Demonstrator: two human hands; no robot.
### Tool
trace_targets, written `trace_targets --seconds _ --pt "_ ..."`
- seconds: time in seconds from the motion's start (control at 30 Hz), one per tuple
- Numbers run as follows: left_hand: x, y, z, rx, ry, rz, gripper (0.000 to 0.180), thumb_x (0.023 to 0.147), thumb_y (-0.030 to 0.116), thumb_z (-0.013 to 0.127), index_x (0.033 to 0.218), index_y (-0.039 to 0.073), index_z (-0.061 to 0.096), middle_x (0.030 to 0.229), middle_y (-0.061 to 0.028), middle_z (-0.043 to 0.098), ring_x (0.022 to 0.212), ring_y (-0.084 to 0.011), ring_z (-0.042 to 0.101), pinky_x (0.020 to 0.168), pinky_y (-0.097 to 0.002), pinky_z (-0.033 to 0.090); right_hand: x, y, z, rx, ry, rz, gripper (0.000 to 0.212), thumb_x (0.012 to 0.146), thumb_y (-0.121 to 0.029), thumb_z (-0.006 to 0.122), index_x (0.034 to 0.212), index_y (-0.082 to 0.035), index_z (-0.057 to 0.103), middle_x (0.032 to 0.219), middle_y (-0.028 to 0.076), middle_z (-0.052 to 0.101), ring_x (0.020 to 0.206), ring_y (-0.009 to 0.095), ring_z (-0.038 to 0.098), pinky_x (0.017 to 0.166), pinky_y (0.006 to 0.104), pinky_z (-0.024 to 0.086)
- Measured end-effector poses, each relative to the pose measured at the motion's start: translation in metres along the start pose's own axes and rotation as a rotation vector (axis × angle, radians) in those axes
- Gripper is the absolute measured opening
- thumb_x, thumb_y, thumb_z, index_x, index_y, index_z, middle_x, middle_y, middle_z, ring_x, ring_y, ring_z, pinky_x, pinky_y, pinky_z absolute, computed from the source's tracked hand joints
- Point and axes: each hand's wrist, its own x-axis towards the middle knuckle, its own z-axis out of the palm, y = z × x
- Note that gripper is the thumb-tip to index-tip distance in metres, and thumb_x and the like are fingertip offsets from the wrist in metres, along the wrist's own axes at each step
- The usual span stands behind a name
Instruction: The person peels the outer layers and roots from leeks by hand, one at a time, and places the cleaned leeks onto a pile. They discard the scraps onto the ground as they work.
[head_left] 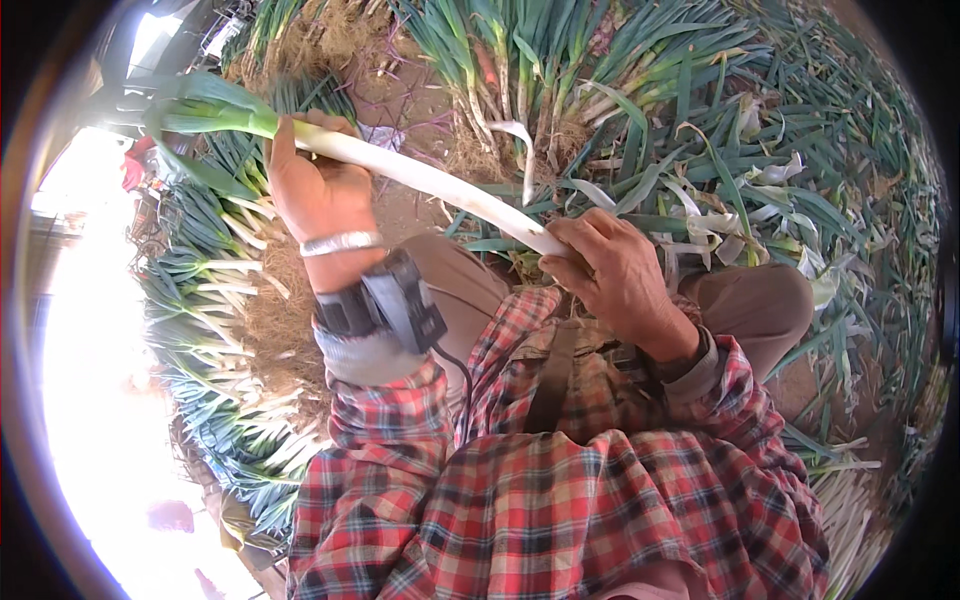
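A long leek (430, 182), white along its shaft and green at the leaf end, stretches across in front of me, sloping down to the right. My left hand (318, 185) is wrapped round it where the white turns green, palm up with the thumb alongside. My right hand (620, 270) grips the root end, thumb and fingers closed over it, so the very tip is hidden. The green leaves (210, 110) hang past my left hand at the upper left.
Rows of leeks (215, 300) lie on the left, their brown roots (280, 310) facing me. Uncleaned leeks (520, 80) with dirty roots stand beyond. Stripped leaves (780, 190) cover the ground on the right. More white stalks (845, 510) lie at the lower right.
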Motion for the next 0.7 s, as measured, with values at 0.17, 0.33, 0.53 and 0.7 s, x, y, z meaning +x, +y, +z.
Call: trace_targets --seconds 0.17,0.33,0.53,0.7 --pt "-0.03 -0.003 0.01 -0.153 -0.133 -0.071 0.028 0.1 0.028 0.051 0.116 0.005 0.053 0.093 -0.005 0.054 0.074 -0.0153 0.05 0.062 -0.0291 0.045 -0.002 0.0 0.003 0.253 0.003 -0.076 0.023 0.078 -0.01 0.071 0.099 -0.006 0.064 0.086 0.012 0.058 0.085 0.035 0.056 0.074 0.0421 0.046" --pt "-0.045 -0.016 0.007 -0.196 -0.277 -0.061 0.033 0.098 0.032 0.056 0.121 0.009 0.051 0.091 -0.0023 0.052 0.069 -0.0103 0.046 0.057 -0.0252 0.039 0.01 -0.016 0.02 0.278 0.158 -0.084 0.02 0.076 -0.006 0.069 0.094 -0.004 0.061 0.088 0.013 0.056 0.084 0.035 0.055 0.073 0.042 0.046" --pt "-0.061 -0.014 0.016 -0.149 -0.261 0.054 0.039 0.096 0.032 0.061 0.125 0.01 0.05 0.09 -0.0019 0.053 0.067 -0.0103 0.046 0.056 -0.0253 0.038 0.008 -0.018 0.027 0.264 0.137 -0.042 0.017 0.075 -0.005 0.069 0.087 -0.003 0.056 0.082 0.013 0.053 0.081 0.034 0.055 0.069 0.0414 0.046" --pt "-0.065 -0.016 0.015 -0.034 -0.235 0.104 0.036 0.097 0.032 0.058 0.125 0.011 0.051 0.09 -0.0017 0.054 0.068 -0.0102 0.047 0.057 -0.0257 0.038 0.01 -0.026 0.02 0.46 -0.01 0.176 0.017 0.075 -0.005 0.069 0.084 -0.003 0.054 0.078 0.013 0.053 0.075 0.034 0.056 0.065 0.0405 0.045"
